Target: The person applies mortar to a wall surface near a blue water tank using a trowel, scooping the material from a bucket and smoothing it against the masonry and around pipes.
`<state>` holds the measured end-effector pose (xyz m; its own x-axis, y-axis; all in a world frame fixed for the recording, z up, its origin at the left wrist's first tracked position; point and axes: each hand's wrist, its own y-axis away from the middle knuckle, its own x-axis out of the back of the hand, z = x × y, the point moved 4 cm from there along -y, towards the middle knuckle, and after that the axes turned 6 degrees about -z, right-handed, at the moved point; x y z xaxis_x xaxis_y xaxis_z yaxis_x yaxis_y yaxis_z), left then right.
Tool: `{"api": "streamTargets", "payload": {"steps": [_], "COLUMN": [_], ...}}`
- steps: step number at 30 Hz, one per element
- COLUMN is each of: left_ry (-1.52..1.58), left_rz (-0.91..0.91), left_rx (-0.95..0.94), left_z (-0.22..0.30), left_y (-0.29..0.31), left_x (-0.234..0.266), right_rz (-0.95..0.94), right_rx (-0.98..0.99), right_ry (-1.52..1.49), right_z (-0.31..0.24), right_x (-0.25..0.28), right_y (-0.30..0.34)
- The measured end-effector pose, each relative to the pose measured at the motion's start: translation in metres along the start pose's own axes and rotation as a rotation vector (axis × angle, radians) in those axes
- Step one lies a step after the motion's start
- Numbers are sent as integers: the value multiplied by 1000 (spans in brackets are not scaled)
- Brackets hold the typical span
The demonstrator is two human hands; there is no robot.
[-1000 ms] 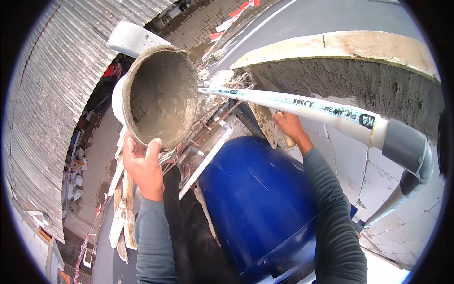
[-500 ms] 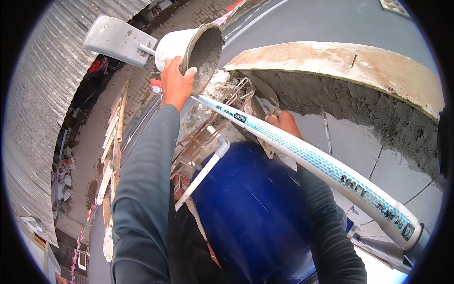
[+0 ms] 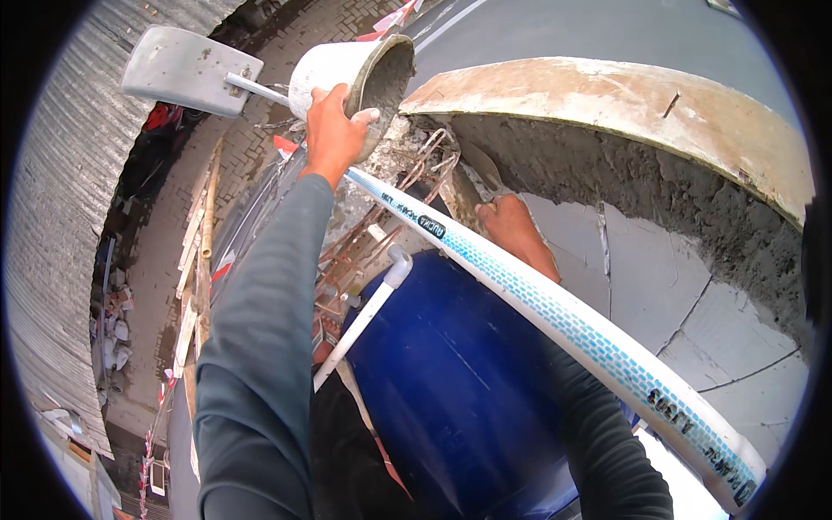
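The left hand [image 3: 335,132]'s grip pinches the tilted bucket [image 3: 321,74] near its rim, just beyond the white pipe [image 3: 537,310]'s far end, the right hand [image 3: 516,227] closing round a trowel [image 3: 482,166], and slippery mortar [image 3: 387,82] could make the bucket slide.

Head-worn fisheye view, facing downward
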<state>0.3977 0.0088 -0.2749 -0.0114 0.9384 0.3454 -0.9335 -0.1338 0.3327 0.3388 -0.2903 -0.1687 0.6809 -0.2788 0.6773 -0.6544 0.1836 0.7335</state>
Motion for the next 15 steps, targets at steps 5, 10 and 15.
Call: {"api": "streamTargets", "payload": {"steps": [5, 10, 15], "left_ry": [-81, -157, -232], "left_rz": [37, -48, -114], "left_rx": [-133, -172, -161], "left_z": [2, 11, 17], "left_y": [-13, -27, -32], "left_x": [-10, -19, -31], "right_rz": [-79, -102, -64], "right_rx": [-2, 6, 134], "right_ry": [-17, -117, -151], "right_z": [2, -5, -3], "right_x": [-17, -27, -17], "right_y": [-41, -53, -46]}}
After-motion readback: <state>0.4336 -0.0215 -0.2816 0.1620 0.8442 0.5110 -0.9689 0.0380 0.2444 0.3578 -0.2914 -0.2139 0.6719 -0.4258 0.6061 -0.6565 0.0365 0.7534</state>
